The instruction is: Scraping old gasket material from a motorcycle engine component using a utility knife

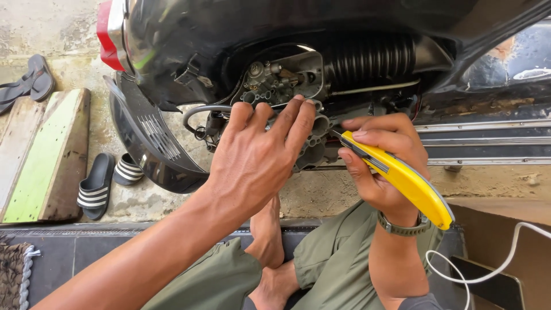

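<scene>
Nearest, the right hand grips a yellow plastic utility knife, blade tip at the grey metal scooter engine casing; the left hand rests spread fingers on it, grasping nothing.

A yellow utility knife points its blade at the grey engine casing.

**Ground surface and items resting on it**

We note a rough concrete floor. On it lie a green-painted wooden plank, a pair of black striped slide sandals, dark flip-flops at far left, and a woven mat on the dark tiled step.
</scene>
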